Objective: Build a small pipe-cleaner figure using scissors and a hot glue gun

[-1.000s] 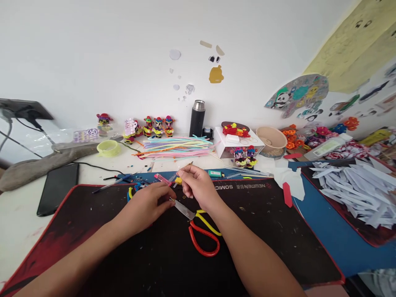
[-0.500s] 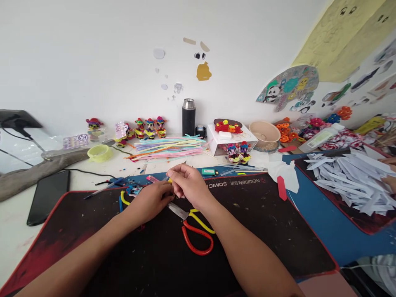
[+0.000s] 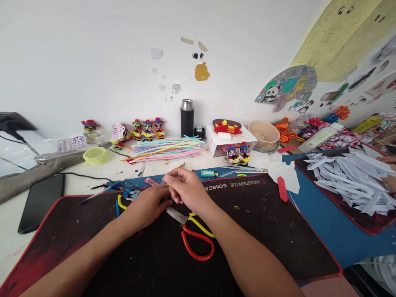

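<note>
My left hand (image 3: 151, 205) rests low over the black mat, its fingers curled and meeting those of my right hand. My right hand (image 3: 186, 192) is closed in a pinch, thumb and forefinger pressed together. Whatever lies between the fingertips is small and mostly hidden. Just below both hands, scissors (image 3: 182, 218) with red and yellow handles lie on the mat, blade tips covered by my fingers. Left of my left hand are a small blue figure (image 3: 132, 193) and a bent yellow pipe cleaner (image 3: 122, 202). A pink item (image 3: 150, 181) sticks out behind the hands.
Colourful pipe cleaners (image 3: 167, 149) lie behind the mat (image 3: 266, 231). Several small figures (image 3: 147, 128), a black flask (image 3: 187, 119) and a white box (image 3: 213, 140) stand along the wall. A phone (image 3: 41, 202) lies left. Another person's hand (image 3: 389, 179) is beside paper strips (image 3: 355, 177) at right.
The camera view has shifted slightly. My hands stay together in nearly the same place, with only a small movement of the fingers. The scissors still lie on the mat.
</note>
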The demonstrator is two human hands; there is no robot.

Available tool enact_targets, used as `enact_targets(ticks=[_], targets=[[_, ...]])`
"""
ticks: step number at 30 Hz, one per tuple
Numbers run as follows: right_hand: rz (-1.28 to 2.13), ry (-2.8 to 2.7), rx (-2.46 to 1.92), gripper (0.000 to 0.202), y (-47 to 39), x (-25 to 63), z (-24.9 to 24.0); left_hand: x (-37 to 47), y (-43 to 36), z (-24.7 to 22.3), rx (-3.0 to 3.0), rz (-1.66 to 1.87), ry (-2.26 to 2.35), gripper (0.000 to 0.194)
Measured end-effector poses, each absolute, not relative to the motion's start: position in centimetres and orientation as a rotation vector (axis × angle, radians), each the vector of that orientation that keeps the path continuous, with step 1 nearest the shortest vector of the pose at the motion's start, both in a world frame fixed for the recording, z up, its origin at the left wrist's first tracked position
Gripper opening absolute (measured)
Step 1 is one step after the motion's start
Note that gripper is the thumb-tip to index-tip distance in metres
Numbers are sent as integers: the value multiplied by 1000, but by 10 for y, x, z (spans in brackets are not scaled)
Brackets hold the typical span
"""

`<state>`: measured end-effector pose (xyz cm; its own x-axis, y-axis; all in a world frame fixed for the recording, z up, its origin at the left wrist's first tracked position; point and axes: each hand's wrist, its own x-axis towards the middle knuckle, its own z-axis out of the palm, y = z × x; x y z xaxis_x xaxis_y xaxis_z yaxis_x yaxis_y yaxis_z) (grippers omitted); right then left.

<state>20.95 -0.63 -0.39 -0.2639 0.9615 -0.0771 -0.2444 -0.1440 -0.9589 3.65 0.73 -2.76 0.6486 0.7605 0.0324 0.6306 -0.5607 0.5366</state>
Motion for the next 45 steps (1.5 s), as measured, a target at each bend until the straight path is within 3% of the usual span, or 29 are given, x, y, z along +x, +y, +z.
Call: enact_targets(ticks=[45], targets=[[1566,-1161,-927,20,-6,208,-4,40,4,-20,2457,305,1208,19]])
